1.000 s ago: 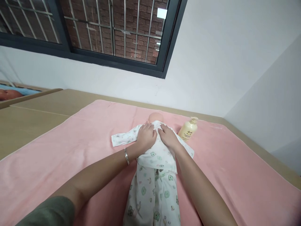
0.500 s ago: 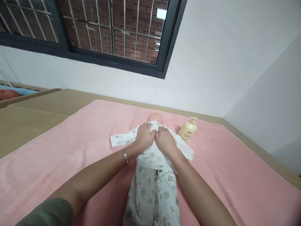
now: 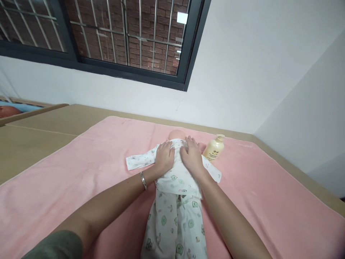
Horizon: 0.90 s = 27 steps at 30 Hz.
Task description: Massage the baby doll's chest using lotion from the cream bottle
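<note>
A baby doll [image 3: 176, 135] lies on a pink blanket [image 3: 107, 144], its head at the far end. It is dressed in a white printed top [image 3: 175, 181] and matching printed pants [image 3: 164, 219]. Flat on the left side of the top's chest rests my left hand [image 3: 164, 158], fingers stretched out toward the shoulder. My right hand [image 3: 192, 156] lies open on the right side of the chest, its fingertips near the shoulder. A strip of the top shows between the two hands. Both sleeves spread out sideways, and a silver bracelet [image 3: 143, 180] circles my left wrist.
A yellow pump bottle [image 3: 214, 148] stands on the blanket just beyond the right sleeve. The wooden tabletop [image 3: 54, 118] borders the blanket, with a white wall and barred window [image 3: 129, 36] behind. At the far left, a reddish-brown object [image 3: 9, 110] lies on blue cloth.
My right hand has slid outward and up toward the doll's right-side shoulder, widening the gap between my thumbs. My left hand stays nearly in place. The whole view has shifted slightly.
</note>
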{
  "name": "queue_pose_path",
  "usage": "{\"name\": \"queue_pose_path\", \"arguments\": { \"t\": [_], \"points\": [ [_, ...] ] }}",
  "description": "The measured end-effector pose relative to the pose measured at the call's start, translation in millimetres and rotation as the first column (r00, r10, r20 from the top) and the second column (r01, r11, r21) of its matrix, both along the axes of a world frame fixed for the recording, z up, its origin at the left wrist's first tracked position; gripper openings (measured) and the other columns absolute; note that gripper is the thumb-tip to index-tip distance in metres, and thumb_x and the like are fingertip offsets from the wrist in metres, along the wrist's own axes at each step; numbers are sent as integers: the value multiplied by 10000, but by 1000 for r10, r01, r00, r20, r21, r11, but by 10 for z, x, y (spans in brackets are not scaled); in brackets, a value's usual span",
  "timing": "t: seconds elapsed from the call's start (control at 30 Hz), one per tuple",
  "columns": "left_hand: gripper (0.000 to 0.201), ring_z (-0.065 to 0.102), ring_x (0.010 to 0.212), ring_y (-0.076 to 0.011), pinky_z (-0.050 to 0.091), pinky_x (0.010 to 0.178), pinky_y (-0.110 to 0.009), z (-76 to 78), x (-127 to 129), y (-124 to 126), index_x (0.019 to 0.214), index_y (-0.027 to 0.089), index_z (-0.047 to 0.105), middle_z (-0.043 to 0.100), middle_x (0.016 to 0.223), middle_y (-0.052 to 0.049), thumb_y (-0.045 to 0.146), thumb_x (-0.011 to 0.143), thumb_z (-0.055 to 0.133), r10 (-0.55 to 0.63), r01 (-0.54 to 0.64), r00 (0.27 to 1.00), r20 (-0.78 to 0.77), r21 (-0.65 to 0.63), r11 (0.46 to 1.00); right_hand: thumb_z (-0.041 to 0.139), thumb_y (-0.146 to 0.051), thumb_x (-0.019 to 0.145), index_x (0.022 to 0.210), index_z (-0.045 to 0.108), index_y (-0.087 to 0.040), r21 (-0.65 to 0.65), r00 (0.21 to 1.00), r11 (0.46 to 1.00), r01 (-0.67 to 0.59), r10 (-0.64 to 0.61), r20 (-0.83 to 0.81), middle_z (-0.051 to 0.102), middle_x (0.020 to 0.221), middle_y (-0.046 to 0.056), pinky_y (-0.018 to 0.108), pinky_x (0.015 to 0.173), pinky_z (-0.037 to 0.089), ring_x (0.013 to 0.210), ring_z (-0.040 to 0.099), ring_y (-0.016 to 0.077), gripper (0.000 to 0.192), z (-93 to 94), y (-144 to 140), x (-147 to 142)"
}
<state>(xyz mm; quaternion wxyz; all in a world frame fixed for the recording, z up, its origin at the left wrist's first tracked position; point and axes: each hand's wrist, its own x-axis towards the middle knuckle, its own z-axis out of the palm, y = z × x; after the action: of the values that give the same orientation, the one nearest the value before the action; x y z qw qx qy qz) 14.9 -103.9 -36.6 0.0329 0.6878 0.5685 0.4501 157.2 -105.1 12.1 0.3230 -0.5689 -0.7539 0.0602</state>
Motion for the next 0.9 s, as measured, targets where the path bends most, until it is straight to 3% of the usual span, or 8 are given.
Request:
{"name": "queue_pose_path", "arguments": {
  "t": [0.13,0.27,0.4,0.47,0.6,0.77,0.9],
  "points": [
    [396,584,1217,-292,425,1101,-488,-8,-7,9,1237,148,618,679,1257,-142,286,1001,332,-22,21,1000,16,19,1000,409,-278,955,1370,578,-167,-105,996,990,-91,91,-3,528,1491,141,570,1233,135,1460,392,270,462,-18,18,3],
    [377,597,1185,-299,442,1075,-498,-5,-10,26,1212,151,629,688,1229,-140,284,995,351,-36,36,999,3,21,999,425,-301,954,1418,543,-141,-66,996,996,-58,54,-72,445,1554,158,484,1223,238,1480,359,269,505,21,26,39],
    [366,603,1181,-293,448,1071,-487,-13,-12,38,1196,156,637,691,1222,-136,279,995,356,-31,31,1000,1,29,999,408,-300,966,1431,530,-134,-105,998,992,-63,63,-5,434,1561,157,498,1232,210,1482,349,288,509,10,23,26],
    [368,610,1170,-292,452,1065,-486,-17,-11,39,1186,153,641,696,1210,-137,283,998,353,-34,34,999,-2,29,999,413,-313,968,1435,525,-132,-128,998,990,-52,57,31,397,1583,161,521,1231,192,1503,298,315,514,7,25,18],
    [382,603,1189,-294,444,1077,-490,-22,-1,30,1199,145,637,690,1240,-137,285,1002,341,-27,27,1000,0,43,999,436,-332,965,1490,456,-112,-52,1000,998,17,-16,16,247,1652,160,512,1234,192,1551,128,339,569,16,19,8],
    [385,609,1181,-290,444,1079,-495,-17,4,21,1190,150,637,696,1226,-137,279,999,329,-20,19,1000,15,45,999,423,-293,973,1409,551,-152,-120,992,990,-76,87,87,439,1557,156,554,1216,204,1483,326,330,476,-5,19,-23],
    [370,606,1187,-289,446,1082,-490,-12,-8,19,1193,167,636,696,1228,-128,293,994,351,-42,41,999,7,15,999,451,-272,944,1443,519,-120,-64,999,997,-44,44,-5,371,1595,175,513,1234,202,1508,290,311,526,159,15,73]
  ]
}}
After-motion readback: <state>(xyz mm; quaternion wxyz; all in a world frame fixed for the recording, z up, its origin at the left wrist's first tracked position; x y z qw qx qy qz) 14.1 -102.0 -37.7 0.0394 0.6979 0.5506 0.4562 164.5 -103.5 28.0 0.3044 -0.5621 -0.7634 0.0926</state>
